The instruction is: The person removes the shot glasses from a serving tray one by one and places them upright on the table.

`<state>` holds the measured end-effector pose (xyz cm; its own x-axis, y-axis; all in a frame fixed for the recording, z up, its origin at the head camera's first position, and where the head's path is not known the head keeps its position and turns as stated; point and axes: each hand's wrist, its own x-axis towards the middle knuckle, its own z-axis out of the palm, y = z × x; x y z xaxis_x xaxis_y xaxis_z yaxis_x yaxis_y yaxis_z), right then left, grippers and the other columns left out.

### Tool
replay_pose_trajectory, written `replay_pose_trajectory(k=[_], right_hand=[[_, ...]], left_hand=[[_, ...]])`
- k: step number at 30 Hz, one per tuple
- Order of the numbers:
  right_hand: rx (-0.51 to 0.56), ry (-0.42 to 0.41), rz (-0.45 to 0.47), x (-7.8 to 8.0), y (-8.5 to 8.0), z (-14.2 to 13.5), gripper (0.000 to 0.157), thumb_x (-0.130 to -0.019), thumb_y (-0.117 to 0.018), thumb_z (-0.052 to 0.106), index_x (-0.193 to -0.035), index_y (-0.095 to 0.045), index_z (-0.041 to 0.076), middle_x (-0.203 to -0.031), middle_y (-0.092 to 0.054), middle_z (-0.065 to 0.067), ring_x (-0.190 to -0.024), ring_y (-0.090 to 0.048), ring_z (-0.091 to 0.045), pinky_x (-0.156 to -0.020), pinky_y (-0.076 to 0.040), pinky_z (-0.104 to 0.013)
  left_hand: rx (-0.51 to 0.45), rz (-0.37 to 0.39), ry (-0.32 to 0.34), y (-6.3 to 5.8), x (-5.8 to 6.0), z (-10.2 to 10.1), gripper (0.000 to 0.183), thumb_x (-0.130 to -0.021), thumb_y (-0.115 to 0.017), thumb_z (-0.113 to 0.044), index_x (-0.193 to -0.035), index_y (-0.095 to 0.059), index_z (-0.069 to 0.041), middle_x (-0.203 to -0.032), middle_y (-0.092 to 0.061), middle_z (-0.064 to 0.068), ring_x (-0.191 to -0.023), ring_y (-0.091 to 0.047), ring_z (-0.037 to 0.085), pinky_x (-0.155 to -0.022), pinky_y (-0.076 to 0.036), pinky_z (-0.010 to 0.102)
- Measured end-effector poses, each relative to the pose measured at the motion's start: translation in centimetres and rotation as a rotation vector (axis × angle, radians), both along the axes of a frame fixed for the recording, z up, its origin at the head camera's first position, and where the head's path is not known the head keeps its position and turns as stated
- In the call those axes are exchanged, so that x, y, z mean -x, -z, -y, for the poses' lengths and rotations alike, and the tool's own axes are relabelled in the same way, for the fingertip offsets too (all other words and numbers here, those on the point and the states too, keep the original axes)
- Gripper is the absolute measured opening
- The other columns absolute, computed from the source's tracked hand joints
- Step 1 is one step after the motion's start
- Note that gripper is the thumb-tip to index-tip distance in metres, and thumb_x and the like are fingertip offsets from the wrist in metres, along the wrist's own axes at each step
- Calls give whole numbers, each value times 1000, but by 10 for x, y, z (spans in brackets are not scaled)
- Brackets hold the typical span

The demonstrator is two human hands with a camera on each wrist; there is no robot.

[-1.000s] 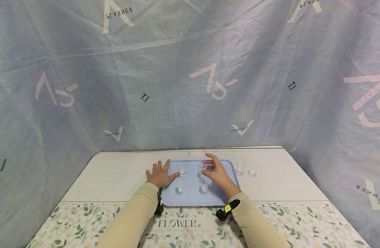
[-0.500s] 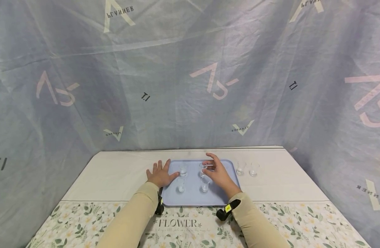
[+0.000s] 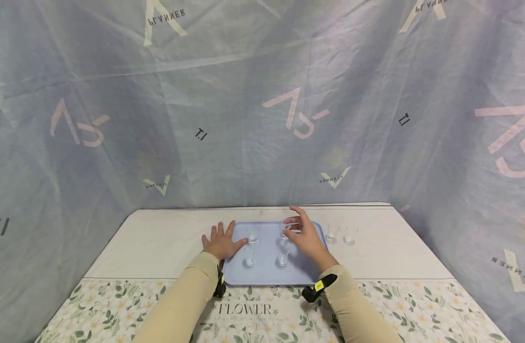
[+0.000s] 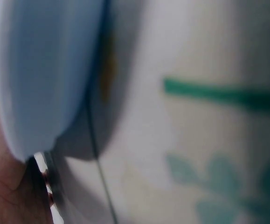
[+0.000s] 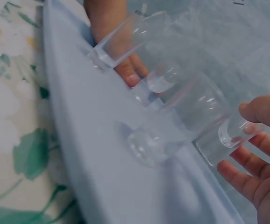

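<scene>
Four sides of a light blue tray (image 3: 262, 276) frame several small clear shot glasses. At the tray's back right, my right hand (image 3: 306, 239) pinches a shot glass (image 3: 285, 233) between thumb and fingers; the right wrist view also shows this held glass (image 5: 230, 133). Nearer me stands another shot glass (image 3: 282, 257). On the left half are a back glass (image 3: 252, 237) and a front glass (image 3: 250, 257), both upright. My left hand (image 3: 221, 244) lies with spread fingers at the tray's left edge, its thumb close to the back left glass.
Right of the tray, two more shot glasses (image 3: 331, 235) stand side by side on the white tabletop cover (image 3: 387, 247). A flowered cloth (image 3: 417, 309) covers the table's front. Grey printed sheeting (image 3: 228, 157) hangs behind and at both sides.
In the last half second my right hand has shifted slightly right and away from me, the pinched shot glass moving with it. The left hand and the other glasses stay put.
</scene>
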<state>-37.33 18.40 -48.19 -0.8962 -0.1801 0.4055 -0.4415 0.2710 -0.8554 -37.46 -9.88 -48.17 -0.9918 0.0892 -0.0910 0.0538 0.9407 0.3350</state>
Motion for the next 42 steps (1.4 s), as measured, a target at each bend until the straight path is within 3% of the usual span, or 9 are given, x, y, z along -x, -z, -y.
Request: replay_pose_trajectory(k=[5, 7, 17, 21, 28, 35, 42], right_hand=[[-12, 1, 9, -23, -37, 1, 71, -90, -70, -6, -152, -36, 4, -120, -63, -31, -104, -65, -44, -88, -54, -45], [-21, 10, 13, -27, -44, 1, 72, -89, -70, -7, -151, -36, 2, -120, -63, -32, -104, -64, -45, -88, -54, -45], [-4, 79, -2, -7, -23, -26, 74, -90, -72, -4, -153, -37, 13, -118, -65, -23, -102, -64, -36, -82, -54, -30], [-8, 103, 5, -14, -29, -38, 73, -90, -72, -5, -152, -38, 13, -117, -64, -24, -103, -63, -38, -82, -53, -28], [-42, 117, -21, -38, -52, -55, 71, -89, -70, -8, -151, -36, 0, -115, -60, -32, -101, -63, -41, -79, -53, -26], [-99, 196, -78, -27, -27, -83, 73, -89, -72, -5, -152, -38, 10, -112, -64, -22, -97, -65, -25, -77, -53, -22], [-105, 219, -136, -30, -16, -96, 74, -86, -73, -8, -150, -40, 8, -108, -64, -21, -92, -65, -21, -73, -55, -22]], left_hand=[[-4, 1, -3, 2, 1, 2, 85, -99, -47, -65, -164, -19, -17, -165, -12, 27, -152, -8, 48, -115, -7, 73], [-3, 5, -4, 3, 2, 3, 86, -99, -47, -66, -164, -19, -17, -165, -12, 27, -152, -8, 48, -114, -7, 73], [-3, 6, -4, 9, 6, 3, 87, -98, -47, -67, -164, -18, -18, -166, -11, 27, -152, -7, 47, -114, -6, 73], [-4, 5, 0, 11, 6, 2, 87, -98, -46, -67, -164, -18, -18, -166, -11, 27, -152, -7, 47, -114, -6, 73], [-4, 3, 0, 10, 7, 2, 88, -98, -46, -68, -164, -18, -18, -166, -11, 27, -152, -7, 48, -114, -6, 74], [-4, -6, 6, 7, 7, 0, 87, -98, -47, -67, -164, -19, -18, -166, -12, 27, -152, -7, 48, -114, -6, 74], [-10, -2, -2, 4, 3, 0, 85, -98, -48, -65, -164, -20, -17, -166, -13, 27, -153, -8, 47, -115, -6, 73]])
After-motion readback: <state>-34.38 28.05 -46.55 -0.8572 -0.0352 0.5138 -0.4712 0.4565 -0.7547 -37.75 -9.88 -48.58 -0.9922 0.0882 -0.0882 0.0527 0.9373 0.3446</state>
